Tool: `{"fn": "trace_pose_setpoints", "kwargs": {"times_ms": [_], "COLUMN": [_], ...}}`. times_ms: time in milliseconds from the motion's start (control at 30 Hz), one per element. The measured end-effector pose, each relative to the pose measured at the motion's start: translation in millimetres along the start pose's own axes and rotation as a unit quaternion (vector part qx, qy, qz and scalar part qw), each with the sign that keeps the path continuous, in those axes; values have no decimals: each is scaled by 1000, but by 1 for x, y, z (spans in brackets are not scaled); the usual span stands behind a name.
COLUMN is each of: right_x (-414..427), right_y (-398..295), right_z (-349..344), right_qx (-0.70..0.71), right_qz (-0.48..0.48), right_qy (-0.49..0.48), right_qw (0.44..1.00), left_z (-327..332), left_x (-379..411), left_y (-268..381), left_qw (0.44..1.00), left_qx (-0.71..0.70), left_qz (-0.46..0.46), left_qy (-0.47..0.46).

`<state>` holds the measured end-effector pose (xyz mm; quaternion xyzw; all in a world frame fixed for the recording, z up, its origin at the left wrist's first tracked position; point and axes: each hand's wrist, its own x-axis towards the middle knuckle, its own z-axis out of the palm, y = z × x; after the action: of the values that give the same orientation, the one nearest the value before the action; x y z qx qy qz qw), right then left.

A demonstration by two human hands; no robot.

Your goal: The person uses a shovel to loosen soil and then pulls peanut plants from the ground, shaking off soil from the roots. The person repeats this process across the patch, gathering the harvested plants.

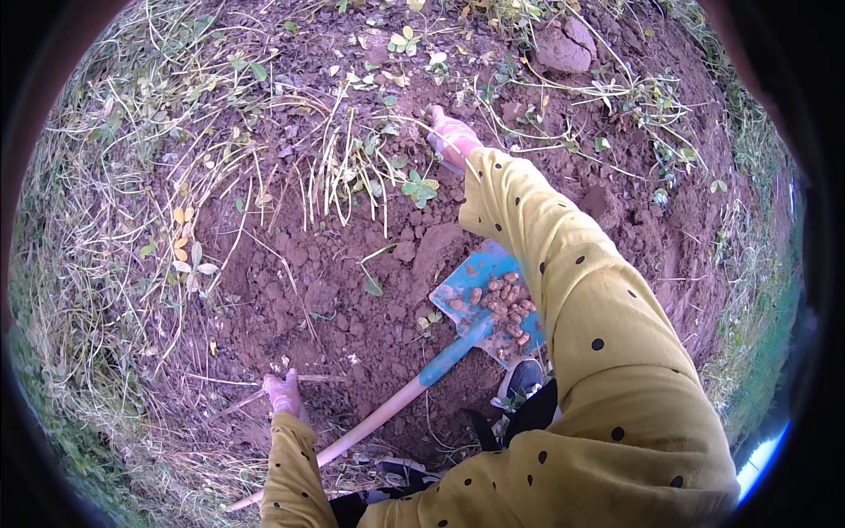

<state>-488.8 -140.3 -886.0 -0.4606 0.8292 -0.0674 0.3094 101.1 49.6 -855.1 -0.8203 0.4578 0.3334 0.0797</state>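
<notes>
My right hand [452,137] reaches far out over the dug soil, at the base of some plant stems; whether its fingers hold anything cannot be made out. Nearer to me on the left, my left hand [284,394] is low over the ground beside a dry stalk [321,378]; its grip on the stalk is unclear. Between my arms lies a shovel with a blue blade [472,280] and a wooden handle [373,422]. Several peanuts in their shells [505,297] rest on the blade, partly hidden by my right sleeve.
Loose reddish soil [330,297] with clods surrounds the shovel. A large clod [564,46] is at the upper right. Cut green stems [346,165] stick up left of my right hand. Dry vines [119,231] cover the left side. My shoes [525,377] are close to the blade and handle.
</notes>
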Motion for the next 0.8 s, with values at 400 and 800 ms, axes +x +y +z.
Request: {"fn": "trace_pose_setpoints", "kwargs": {"times_ms": [400,800], "right_x": [-239,-354], "right_y": [2,101], "right_z": [-85,-30], "right_qx": [-10,-113], "right_qz": [-157,-239], "right_qy": [-172,-12], "right_qw": [972,964], "left_z": [2,19], "left_x": [2,-174], "left_y": [11,55], "left_qw": [999,889], "left_qx": [-5,252], "left_qz": [37,331], "left_qy": [8,-189]}}
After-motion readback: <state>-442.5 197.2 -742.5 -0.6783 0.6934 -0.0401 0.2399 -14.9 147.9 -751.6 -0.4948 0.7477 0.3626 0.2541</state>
